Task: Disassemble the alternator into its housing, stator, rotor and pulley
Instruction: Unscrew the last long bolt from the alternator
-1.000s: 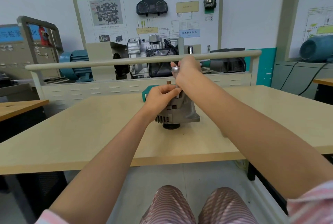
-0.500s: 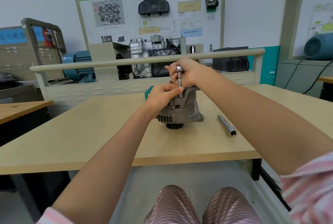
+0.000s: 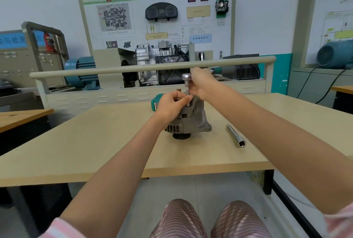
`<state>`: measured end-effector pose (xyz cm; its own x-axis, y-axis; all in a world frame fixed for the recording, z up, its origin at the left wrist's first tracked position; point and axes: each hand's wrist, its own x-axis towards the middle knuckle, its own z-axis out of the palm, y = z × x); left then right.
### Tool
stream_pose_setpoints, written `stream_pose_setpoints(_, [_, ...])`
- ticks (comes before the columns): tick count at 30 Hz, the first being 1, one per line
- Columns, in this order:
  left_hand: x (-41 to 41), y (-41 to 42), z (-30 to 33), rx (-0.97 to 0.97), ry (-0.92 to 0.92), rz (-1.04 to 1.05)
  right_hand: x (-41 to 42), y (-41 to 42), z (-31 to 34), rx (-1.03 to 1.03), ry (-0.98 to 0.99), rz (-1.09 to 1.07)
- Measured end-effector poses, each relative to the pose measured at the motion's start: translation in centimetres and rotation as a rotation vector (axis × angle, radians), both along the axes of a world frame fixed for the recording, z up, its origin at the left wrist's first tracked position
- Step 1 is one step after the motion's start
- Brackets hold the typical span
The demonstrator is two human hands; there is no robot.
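Standing upright on the alternator, the socket driver rises beneath the right hand curled round it, left hand gripping the housing alongside.

A vehicle-mechanics training classroom: a wall teaching board with wiring diagrams and an instrument cluster, a cutaway gearbox, electric motors, plain tabletops.

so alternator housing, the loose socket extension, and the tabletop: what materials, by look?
Alternator housing: looks like cast aluminium, matte grey, finned with vent slots. Socket extension: likely chromed steel, mirror-bright with sharp highlights. Tabletop: pale beige laminate or veneer over board, smooth and uniform; the core cannot be seen.
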<state>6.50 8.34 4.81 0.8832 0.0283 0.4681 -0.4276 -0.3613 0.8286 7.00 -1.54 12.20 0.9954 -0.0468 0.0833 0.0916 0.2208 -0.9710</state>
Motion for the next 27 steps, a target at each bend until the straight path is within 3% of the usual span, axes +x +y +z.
stream_pose_setpoints(2, [-0.1, 0.1, -0.1, -0.001, -0.009, -0.005, -0.5, -1.0, 0.3, -0.318, -0.048, 0.063])
stream_pose_setpoints(4, [-0.1, 0.2, -0.1, -0.002, -0.012, -0.017, -0.6, -1.9, 0.6, -0.713, -0.148, -0.005])
stream_pose_setpoints(6, [-0.2, 0.3, 0.0, -0.003, -0.007, -0.033, -0.3, -1.9, 0.8, -1.104, -0.329, -0.205])
stream_pose_setpoints(8, [-0.2, 0.4, 0.1, 0.006, 0.000, -0.044, 0.3, -1.7, 0.5, -1.334, -0.515, -0.485])
stream_pose_setpoints(10, [-0.3, 0.3, 0.1, 0.016, 0.004, -0.047, 1.0, -1.7, 0.4, -1.399, -0.745, -0.650])
stream_pose_setpoints(12, [-0.3, 0.3, 0.2, 0.019, 0.010, -0.043, 1.1, -2.0, 0.2, -1.407, -1.016, -0.463])
stream_pose_setpoints(14, [-0.3, 0.3, 0.2, 0.014, 0.023, -0.035, 0.9, -1.8, -0.5, -1.442, -1.132, -0.261])
stream_pose_setpoints(16, [-0.1, 0.2, 0.3, 0.019, 0.028, -0.022, 1.1, -1.3, -0.9, -1.476, -1.092, -0.269])
stream_pose_setpoints(20, [0.0, -0.3, 0.3, 0.042, 0.022, 0.020, 1.2, -0.2, -0.6, -1.779, -0.824, -0.592])
stream_pose_setpoints(22, [0.0, -0.2, 0.2, 0.028, 0.028, 0.014, 0.9, 0.3, -0.6, -1.837, -0.786, -0.635])
stream_pose_setpoints(24, [-0.1, 0.0, 0.0, 0.010, 0.018, -0.001, 0.7, 0.6, -0.9, -1.780, -0.876, -0.627])
stream_pose_setpoints(27, [-0.2, 0.3, -0.2, 0.014, 0.003, -0.026, 1.2, 0.1, -1.3, -1.532, -1.002, -0.572])
